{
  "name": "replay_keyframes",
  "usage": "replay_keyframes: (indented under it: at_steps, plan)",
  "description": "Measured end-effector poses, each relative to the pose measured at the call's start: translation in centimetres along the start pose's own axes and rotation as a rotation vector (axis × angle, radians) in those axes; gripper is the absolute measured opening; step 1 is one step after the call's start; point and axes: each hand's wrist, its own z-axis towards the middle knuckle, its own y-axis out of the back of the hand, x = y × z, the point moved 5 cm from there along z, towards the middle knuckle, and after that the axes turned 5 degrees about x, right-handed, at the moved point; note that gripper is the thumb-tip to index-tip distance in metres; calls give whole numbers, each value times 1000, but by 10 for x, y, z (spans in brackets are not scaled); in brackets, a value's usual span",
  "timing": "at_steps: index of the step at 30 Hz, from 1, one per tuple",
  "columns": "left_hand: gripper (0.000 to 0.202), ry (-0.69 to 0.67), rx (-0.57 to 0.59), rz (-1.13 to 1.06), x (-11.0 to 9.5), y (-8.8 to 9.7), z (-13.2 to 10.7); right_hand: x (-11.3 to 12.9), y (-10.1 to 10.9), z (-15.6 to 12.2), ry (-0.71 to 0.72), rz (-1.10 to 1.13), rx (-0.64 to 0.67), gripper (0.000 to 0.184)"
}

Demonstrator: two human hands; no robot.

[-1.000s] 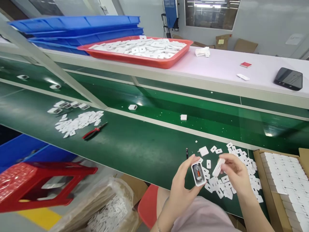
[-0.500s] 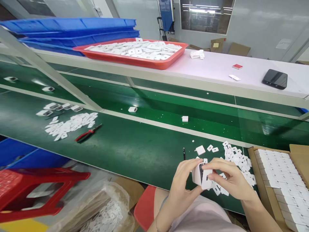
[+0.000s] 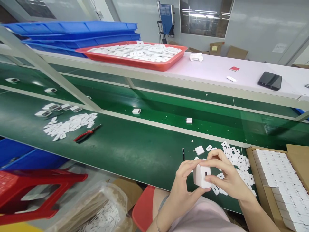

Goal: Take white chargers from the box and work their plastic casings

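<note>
My left hand [image 3: 182, 185] grips a white charger housing [image 3: 197, 177] by its sides, thumb below and fingers on top. Against the housing's end sits a white cover plate [image 3: 206, 181] with a small dark slot, and a thin seam shows between the two. The thumb and a finger of my right hand [image 3: 227, 175] press on this plate, its other fingers curled above. Just beyond my hands, on the green bench, lies another white charger [image 3: 199, 150] with a black pen-like tool [image 3: 183, 154] beside it. Loose white plates [image 3: 238, 159] are scattered around my right hand.
A carton [image 3: 263, 190] of white chargers stands at the right. Chargers [image 3: 136, 111] lie on the green conveyor belt [image 3: 164, 117]. Red-handled pliers [image 3: 87, 134] rest left of centre, near a plate pile [image 3: 71, 125]. Overhead, a shelf holds a red tray [image 3: 164, 66] of plates.
The cover plate has gone from tilted, with a dark gap behind it, to nearly flush against the housing. My right fingers have shifted on it. Chargers on the belt have moved slightly right.
</note>
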Motion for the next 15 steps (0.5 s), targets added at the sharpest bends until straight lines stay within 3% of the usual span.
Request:
replay_keyframes:
  at_steps: [4,7,11,15]
  plan:
    - [40,-176,59,74,-12,-2,1,-2,-3,-4,-57,17,-3,23]
    - [32,-204,99,164,-16,-3,0,-5,-9,-5,-95,103,5,16]
    - [26,-211,86,129,-18,-6,-1,-8,-16,4,-127,104,-30,13]
    - [26,-169,74,105,-18,-5,-2,-10,18,4,-114,2,-361,11]
